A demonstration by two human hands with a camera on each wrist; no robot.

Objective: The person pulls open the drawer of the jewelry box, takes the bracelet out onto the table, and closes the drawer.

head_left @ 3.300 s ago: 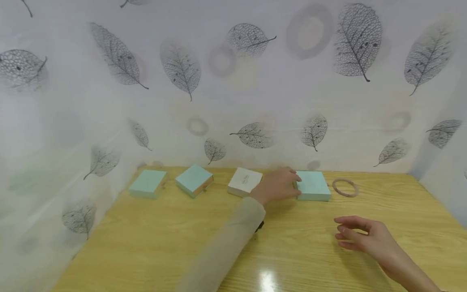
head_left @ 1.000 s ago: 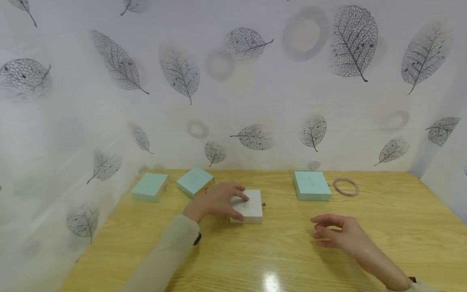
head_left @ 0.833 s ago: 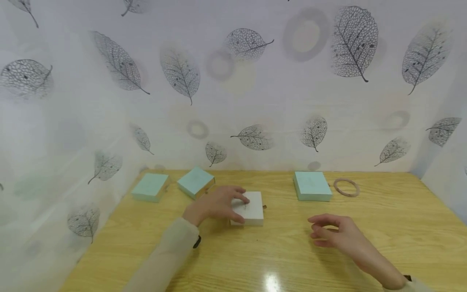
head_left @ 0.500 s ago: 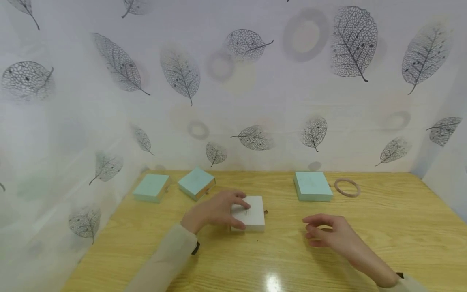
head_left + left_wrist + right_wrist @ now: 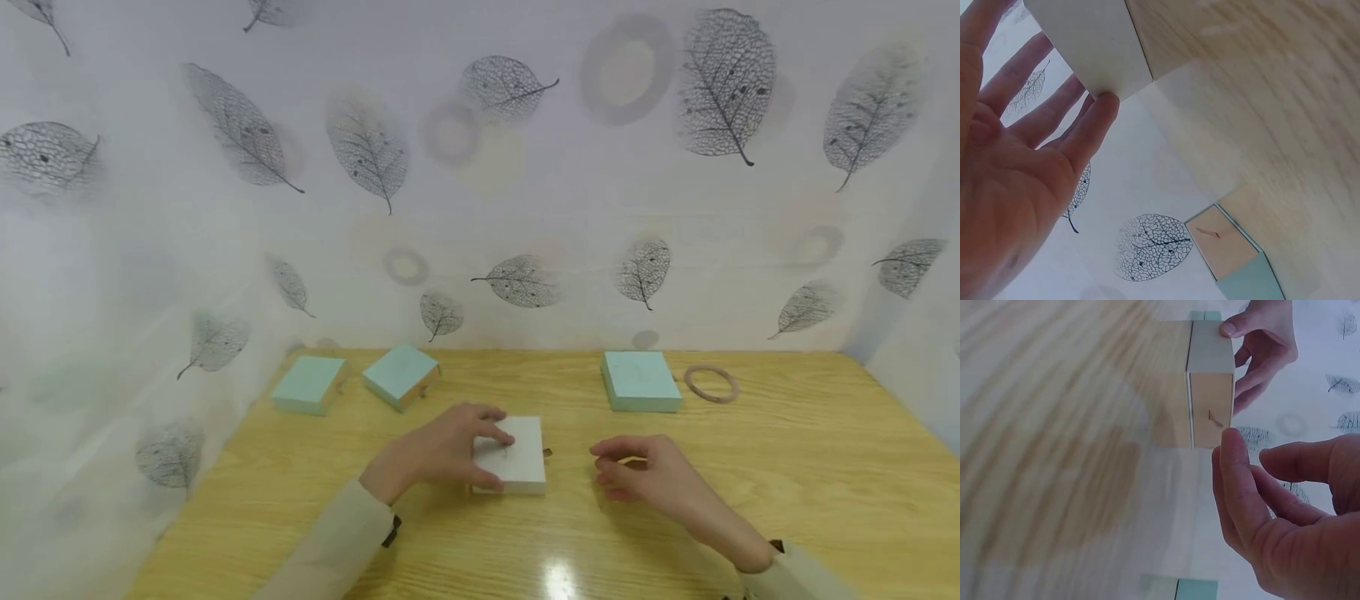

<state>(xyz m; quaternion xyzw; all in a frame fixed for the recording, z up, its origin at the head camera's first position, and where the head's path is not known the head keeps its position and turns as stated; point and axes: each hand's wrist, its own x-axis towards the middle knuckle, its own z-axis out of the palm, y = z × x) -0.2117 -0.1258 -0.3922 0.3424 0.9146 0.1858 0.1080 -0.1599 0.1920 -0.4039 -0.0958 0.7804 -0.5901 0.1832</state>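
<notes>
A white drawer box (image 5: 517,458) lies flat on the table at the middle of the head view. My left hand (image 5: 442,446) grips it from the left, thumb at the near side and fingers spread over the top. A small brown ribbon pull (image 5: 547,452) sticks out of its right side. In the right wrist view that side shows a tan drawer front (image 5: 1211,400) with the ribbon pull in its middle. My right hand (image 5: 652,477) hovers to the right of the pull, fingers loosely bent and pointing at it, with nothing between thumb and fingertips.
Two mint drawer boxes stand at the back left, one (image 5: 309,383) in the corner and one turned askew (image 5: 401,375). Another mint box (image 5: 641,382) is at the back right, with a pinkish ring (image 5: 711,383) beside it. Leaf-printed sheeting (image 5: 540,200) hangs behind the table (image 5: 787,467).
Earlier my left hand reached between the white box and right mint box. The white box has since come nearer and been squared up under it. My right hand has moved left towards the pull.
</notes>
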